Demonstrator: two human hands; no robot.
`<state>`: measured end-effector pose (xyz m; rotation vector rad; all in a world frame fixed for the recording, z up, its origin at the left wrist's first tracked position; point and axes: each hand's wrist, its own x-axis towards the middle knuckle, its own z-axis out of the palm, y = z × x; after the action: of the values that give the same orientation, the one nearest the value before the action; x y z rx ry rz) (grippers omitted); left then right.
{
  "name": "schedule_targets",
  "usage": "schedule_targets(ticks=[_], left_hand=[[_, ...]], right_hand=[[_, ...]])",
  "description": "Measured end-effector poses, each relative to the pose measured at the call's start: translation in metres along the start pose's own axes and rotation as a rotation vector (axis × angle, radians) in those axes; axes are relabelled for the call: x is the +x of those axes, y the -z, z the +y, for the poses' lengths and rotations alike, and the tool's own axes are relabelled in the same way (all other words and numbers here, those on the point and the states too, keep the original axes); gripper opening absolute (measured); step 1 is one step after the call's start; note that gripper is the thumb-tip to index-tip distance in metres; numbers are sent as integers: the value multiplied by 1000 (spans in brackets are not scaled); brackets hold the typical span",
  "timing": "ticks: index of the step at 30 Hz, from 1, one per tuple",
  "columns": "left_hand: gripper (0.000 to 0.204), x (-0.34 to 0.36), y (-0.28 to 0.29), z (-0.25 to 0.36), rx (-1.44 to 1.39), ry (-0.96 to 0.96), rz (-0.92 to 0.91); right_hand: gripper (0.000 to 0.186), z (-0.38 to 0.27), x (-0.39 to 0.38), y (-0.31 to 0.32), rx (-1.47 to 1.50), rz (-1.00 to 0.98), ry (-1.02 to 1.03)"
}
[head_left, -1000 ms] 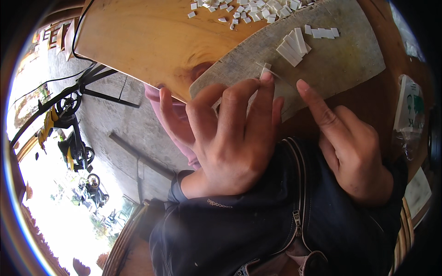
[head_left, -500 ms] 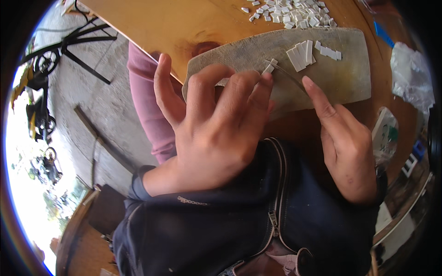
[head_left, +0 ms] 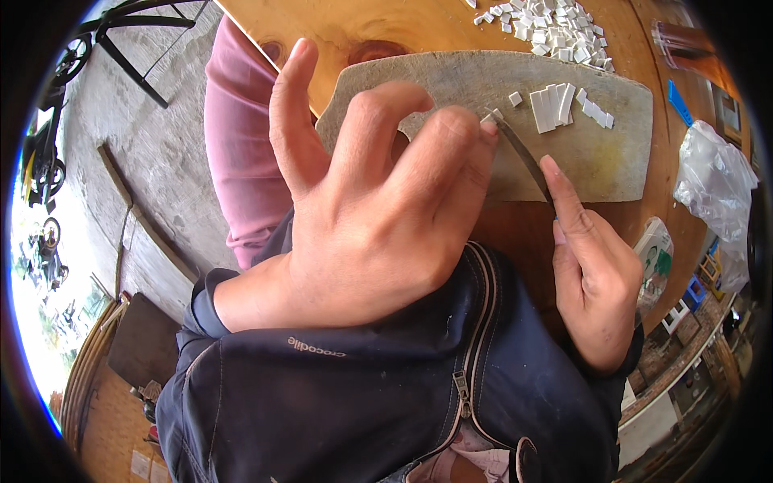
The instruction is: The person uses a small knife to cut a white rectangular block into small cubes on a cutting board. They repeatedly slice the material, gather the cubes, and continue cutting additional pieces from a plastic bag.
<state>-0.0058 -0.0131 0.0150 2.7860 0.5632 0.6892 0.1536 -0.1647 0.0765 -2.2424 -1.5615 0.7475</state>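
My left hand point(head_left: 374, 213) is bent over the worn grey board point(head_left: 612, 161), pinching or pinning a small white piece point(head_left: 491, 115) with index finger and thumb, the thumb mostly hidden; its other fingers are raised and curled. My right hand point(head_left: 596, 282) is closed on a thin dark knife point(head_left: 523, 153), index finger along it, handle mostly covered, the blade's tip at that piece. Just beyond lie a loose white square point(head_left: 515, 99), a group of white strips point(head_left: 551, 109) and a row of shorter white pieces point(head_left: 596, 111).
A pile of white tiles point(head_left: 555, 32) lies on the wooden table point(head_left: 314, 24) beyond the board. At right are plastic bags point(head_left: 708, 177) and a blue tool point(head_left: 679, 101). Pink fabric point(head_left: 241, 137) hangs by the table's left edge; motorbikes point(head_left: 56, 185) stand farther left.
The view has swung, bringing more of the right side into sight. A small square now lies loose beside the blade tip. My left middle finger is bent higher over the index finger.
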Motion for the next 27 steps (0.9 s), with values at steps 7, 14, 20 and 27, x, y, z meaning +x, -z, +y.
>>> schedule_targets(ticks=[7,14,20,27], left_hand=[[47,0,2,1,-7,3,-8],[47,-5,3,-1,-29,7,1],[46,-8,0,3,-62,68,-8],[40,-6,2,-3,21,-4,2]], right_hand=[[64,-4,-1,-7,-47,21,-17],[60,-5,2,-9,103,37,-61],[56,-3,2,-3,106,-10,-46],[57,-8,3,-2,25,-61,-44]])
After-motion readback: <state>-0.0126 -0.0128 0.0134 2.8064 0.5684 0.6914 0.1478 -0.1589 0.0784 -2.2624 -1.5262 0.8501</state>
